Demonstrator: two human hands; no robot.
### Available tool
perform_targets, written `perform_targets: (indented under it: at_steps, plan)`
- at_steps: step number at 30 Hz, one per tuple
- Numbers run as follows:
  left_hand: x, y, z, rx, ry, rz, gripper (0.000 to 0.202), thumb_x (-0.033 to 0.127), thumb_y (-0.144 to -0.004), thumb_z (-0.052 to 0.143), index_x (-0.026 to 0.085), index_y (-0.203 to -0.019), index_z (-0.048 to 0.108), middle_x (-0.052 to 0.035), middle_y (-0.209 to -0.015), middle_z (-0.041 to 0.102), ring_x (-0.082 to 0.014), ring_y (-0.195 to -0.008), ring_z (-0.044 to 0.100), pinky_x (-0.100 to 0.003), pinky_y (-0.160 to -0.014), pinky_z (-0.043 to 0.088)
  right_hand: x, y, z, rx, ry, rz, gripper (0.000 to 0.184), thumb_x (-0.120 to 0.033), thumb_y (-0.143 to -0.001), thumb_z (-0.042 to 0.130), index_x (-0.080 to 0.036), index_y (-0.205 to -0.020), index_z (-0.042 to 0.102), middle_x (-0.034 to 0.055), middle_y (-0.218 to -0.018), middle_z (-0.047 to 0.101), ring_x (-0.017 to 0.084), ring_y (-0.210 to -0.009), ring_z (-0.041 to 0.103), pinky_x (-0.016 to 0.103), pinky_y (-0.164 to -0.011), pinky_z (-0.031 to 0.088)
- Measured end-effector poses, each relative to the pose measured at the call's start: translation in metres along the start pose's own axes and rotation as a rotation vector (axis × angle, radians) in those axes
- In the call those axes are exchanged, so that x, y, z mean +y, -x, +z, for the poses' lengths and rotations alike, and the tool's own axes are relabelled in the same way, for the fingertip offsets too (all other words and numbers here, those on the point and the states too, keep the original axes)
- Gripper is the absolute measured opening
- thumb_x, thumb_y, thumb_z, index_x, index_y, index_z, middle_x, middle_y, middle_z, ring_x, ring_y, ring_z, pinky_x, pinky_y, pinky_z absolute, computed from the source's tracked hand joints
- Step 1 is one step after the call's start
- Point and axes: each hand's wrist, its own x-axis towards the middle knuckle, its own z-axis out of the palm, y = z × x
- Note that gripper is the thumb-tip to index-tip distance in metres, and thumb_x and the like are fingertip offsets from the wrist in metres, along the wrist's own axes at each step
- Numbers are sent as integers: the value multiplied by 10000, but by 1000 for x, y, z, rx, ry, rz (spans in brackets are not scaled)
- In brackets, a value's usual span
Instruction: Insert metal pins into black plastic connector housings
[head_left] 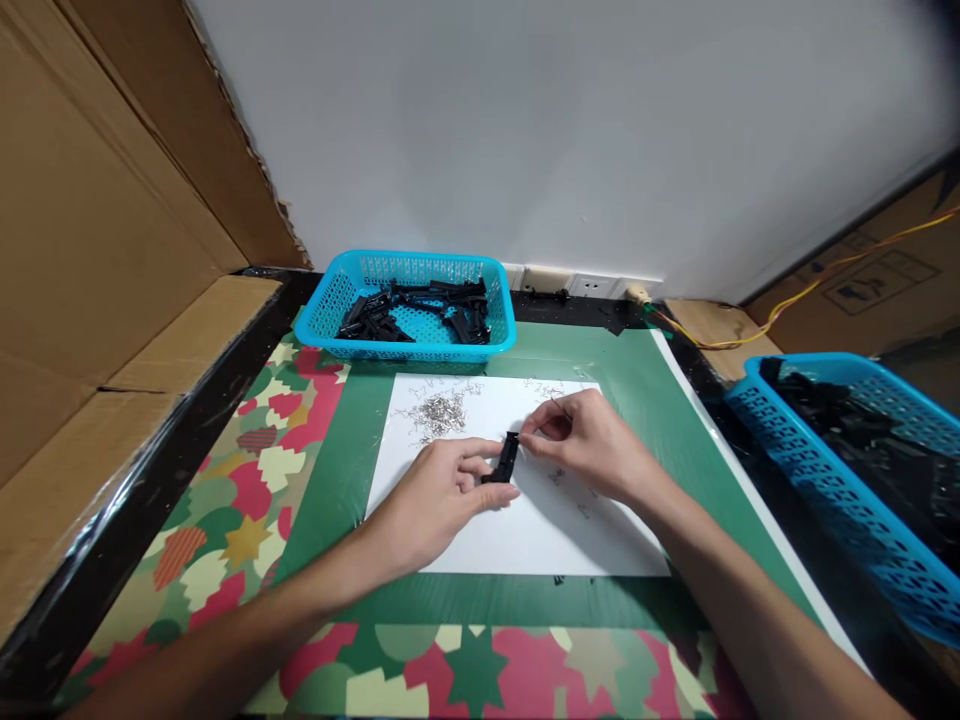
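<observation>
In the head view, my left hand [439, 490] grips a small, narrow black plastic part [508, 458] between thumb and fingers, tilted above a white sheet [480, 550]. My right hand [589, 440] is closed in a pinch beside the part's upper end. Whatever the right fingertips hold, if anything, is too small to make out. Just beyond my left hand, a pile of tiny bent metal wire pieces [441, 415] lies on the sheet. More loose wire pieces [546, 388] are scattered past my right hand, and a few lie beneath it.
At the back stands a blue perforated basket [405, 351] with several black parts inside. Another blue basket [847, 490] on the right holds dark parts. Cardboard [112, 230] walls the left side. Sockets and a yellow cable [795, 300] run along the back right.
</observation>
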Motion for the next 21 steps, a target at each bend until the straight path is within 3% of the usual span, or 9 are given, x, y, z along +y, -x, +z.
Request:
perform_targets:
  at_steps: [5, 9, 12, 21]
  plan:
    - [2, 1, 0, -13, -31, -10, 477, 454, -850, 825, 116, -1173, 733, -120, -944, 796, -178, -708, 674, -256, -596, 425, 0, 1, 1, 27, -46, 9, 149, -239, -794, 717, -145, -734, 816, -26, -543, 458, 109, -534, 364, 252, -479, 267]
    - [1, 0, -2, -51, -27, 5, 473, 531, -912, 742, 106, -1118, 717, -123, -925, 798, -100, -507, 503, -241, -472, 333, 1, 1, 4, 71, -44, 33, 183, -280, -816, 713, -146, -719, 792, -16, -548, 501, 119, -548, 394, 268, -507, 294]
    - [-2, -1, -4, -59, 3, 24, 471, 526, -923, 732, 103, -1130, 709, -124, -938, 802, -75, -465, 432, -242, -458, 337, 6, 1, 9, 79, -35, 31, 196, -301, -827, 717, -145, -745, 803, -20, -551, 500, 119, -555, 390, 273, -520, 292]
    - [5, 0, -2, -31, 3, 16, 525, 573, -903, 741, 95, -1121, 724, -130, -904, 802, -72, -443, 426, -243, -443, 328, 12, 3, 15, 93, -22, 28, 192, -309, -827, 732, -143, -762, 803, 11, -613, 629, 148, -603, 512, 280, -564, 377]
